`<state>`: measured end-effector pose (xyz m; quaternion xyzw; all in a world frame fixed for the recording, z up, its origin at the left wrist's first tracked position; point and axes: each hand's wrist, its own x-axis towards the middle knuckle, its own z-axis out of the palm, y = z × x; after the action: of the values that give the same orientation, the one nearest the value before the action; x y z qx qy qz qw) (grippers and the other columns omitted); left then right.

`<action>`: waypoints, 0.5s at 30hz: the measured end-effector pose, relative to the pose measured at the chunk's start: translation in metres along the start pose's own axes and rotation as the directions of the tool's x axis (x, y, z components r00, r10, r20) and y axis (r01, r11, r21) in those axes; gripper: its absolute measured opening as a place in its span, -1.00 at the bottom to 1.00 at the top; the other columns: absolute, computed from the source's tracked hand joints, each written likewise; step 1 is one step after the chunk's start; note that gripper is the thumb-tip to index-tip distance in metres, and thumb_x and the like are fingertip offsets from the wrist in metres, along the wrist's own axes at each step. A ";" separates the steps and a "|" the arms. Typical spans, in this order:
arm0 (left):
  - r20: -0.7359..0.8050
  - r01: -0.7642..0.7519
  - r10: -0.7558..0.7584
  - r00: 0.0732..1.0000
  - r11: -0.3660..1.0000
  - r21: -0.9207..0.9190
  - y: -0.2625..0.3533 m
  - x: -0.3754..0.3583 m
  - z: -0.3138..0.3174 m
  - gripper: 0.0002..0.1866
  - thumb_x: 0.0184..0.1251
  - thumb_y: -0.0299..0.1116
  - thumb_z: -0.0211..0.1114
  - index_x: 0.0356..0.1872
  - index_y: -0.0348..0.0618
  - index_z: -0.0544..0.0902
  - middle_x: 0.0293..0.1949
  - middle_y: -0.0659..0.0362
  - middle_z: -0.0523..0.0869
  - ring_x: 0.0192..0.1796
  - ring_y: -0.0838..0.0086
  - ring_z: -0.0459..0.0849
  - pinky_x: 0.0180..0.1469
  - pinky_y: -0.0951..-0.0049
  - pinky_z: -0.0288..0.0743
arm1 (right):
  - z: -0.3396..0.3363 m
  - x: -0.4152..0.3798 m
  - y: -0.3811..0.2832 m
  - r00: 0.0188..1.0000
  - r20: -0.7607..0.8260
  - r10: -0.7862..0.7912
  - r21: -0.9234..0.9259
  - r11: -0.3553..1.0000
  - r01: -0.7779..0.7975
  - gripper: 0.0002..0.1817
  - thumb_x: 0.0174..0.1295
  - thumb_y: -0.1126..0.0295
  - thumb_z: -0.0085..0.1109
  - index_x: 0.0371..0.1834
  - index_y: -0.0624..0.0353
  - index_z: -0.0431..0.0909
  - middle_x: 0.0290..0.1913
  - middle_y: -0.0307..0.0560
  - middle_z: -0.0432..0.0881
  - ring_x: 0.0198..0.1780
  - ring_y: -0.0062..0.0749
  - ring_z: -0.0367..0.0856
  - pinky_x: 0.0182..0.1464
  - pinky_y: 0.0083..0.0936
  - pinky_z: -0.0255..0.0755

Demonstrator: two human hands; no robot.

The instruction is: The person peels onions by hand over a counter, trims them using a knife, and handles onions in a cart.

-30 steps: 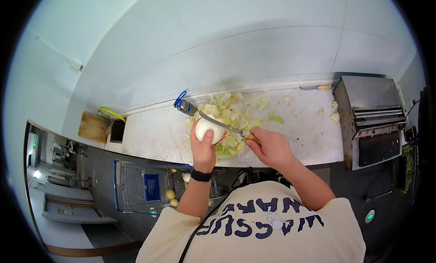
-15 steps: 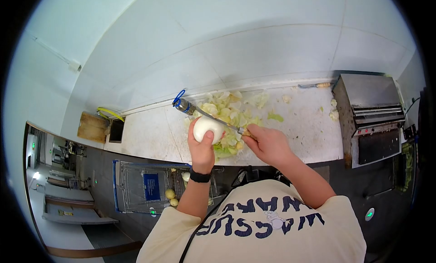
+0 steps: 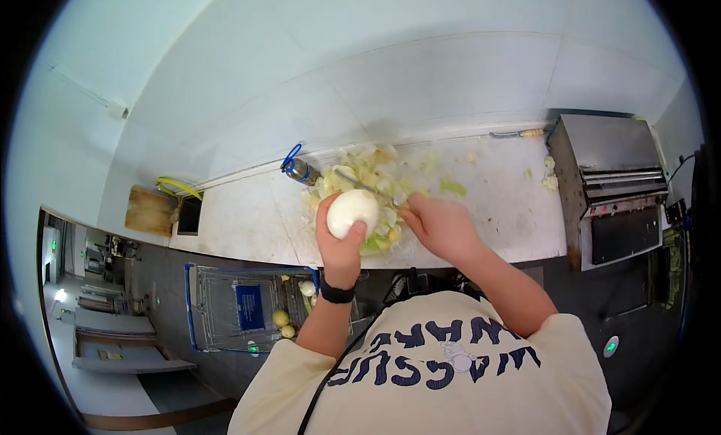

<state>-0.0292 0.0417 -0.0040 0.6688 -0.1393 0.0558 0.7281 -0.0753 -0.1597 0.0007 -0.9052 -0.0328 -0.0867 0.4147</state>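
My left hand [image 3: 339, 243] is wrapped round a smooth, white, round cabbage head [image 3: 353, 212], thumb on its near side. A black band circles that wrist. In my right hand [image 3: 444, 223] is a knife [image 3: 359, 182], its narrow blade pointing up and left just beyond the cabbage. My fingers hide most of the knife's handle. Beneath and behind both hands lies a heap of pale green and whitish leaves [image 3: 375, 165] on the white counter [image 3: 248, 217].
A dark bottle with a blue loop [image 3: 300, 171] stands left of the leaves. Another knife [image 3: 518, 134] lies by the wall, near a steel appliance [image 3: 612, 187] at the right. Below the counter is a wire cart [image 3: 218, 307] holding several round vegetables [image 3: 281, 318].
The cabbage has shifted slightly right and turned in my left hand. The knife blade has come off its upper side and now sits just behind it.
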 end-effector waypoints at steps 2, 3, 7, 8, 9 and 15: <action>-0.026 -0.029 0.028 0.999 0.999 -0.043 0.006 -0.003 0.011 -0.21 0.18 0.01 0.48 0.26 -0.24 0.32 0.04 0.03 0.60 0.01 0.24 0.69 -0.04 0.24 0.70 | 0.017 0.018 0.019 0.999 -0.044 0.030 -0.023 0.999 -0.031 -0.74 0.40 0.16 0.09 -0.22 0.14 0.45 -0.49 0.08 0.58 -0.37 0.14 0.60 -0.36 -0.11 0.42; -0.049 -0.058 0.055 0.997 0.996 -0.064 0.013 -0.001 0.015 -0.19 0.16 0.04 0.48 0.27 -0.24 0.32 0.04 0.02 0.60 0.01 0.23 0.69 -0.04 0.25 0.70 | 0.018 0.021 0.024 0.994 -0.093 0.056 0.007 0.998 -0.055 -0.73 0.40 0.15 0.08 -0.21 0.15 0.46 -0.50 0.08 0.59 -0.39 0.13 0.60 -0.37 -0.11 0.42; -0.131 0.078 -0.121 0.984 0.953 -0.294 0.024 0.009 0.014 -0.31 0.36 0.04 0.30 0.34 -0.17 0.32 0.14 0.12 0.59 0.17 0.34 0.59 0.09 0.28 0.59 | 0.015 0.011 0.030 0.978 -0.176 0.110 0.163 0.983 -0.081 -0.71 0.44 0.15 0.06 -0.19 0.18 0.45 -0.52 0.04 0.59 -0.46 0.01 0.59 -0.39 -0.19 0.43; -0.055 0.138 -0.179 0.982 0.890 -0.434 0.014 0.013 0.005 -0.42 0.45 -0.01 0.21 0.33 -0.12 0.38 0.20 0.15 0.56 0.19 0.39 0.54 0.14 0.30 0.48 | 0.013 0.008 0.029 0.978 -0.178 0.106 0.202 0.977 -0.069 -0.71 0.45 0.15 0.05 -0.18 0.19 0.45 -0.52 0.03 0.58 -0.48 -0.04 0.58 -0.39 -0.22 0.43; 0.024 0.247 -0.288 0.957 0.771 -0.588 0.005 0.015 -0.005 -0.43 0.45 -0.01 0.21 0.32 -0.12 0.39 0.22 0.14 0.55 0.19 0.37 0.54 0.14 0.30 0.47 | 0.017 0.007 0.029 0.980 -0.155 0.125 0.344 0.937 -0.065 -0.71 0.46 0.16 0.05 -0.18 0.19 0.44 -0.51 -0.01 0.58 -0.49 -0.15 0.56 -0.40 -0.28 0.41; 0.081 0.408 -0.591 0.802 0.444 -0.798 0.004 0.019 -0.001 -0.50 0.50 -0.08 0.17 0.31 -0.12 0.40 0.23 0.09 0.53 0.12 0.28 0.54 0.11 0.32 0.45 | 0.026 0.007 0.014 0.961 0.157 0.226 0.802 0.539 -0.258 -0.77 0.50 0.20 0.02 -0.07 0.15 0.41 -0.30 -0.20 0.64 -0.49 -0.63 0.46 -0.42 -0.56 0.40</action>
<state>-0.0119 0.0413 0.0048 0.2819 0.1330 -0.1589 0.9368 -0.0634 -0.1493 -0.0249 -0.6091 0.0492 0.0116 0.7915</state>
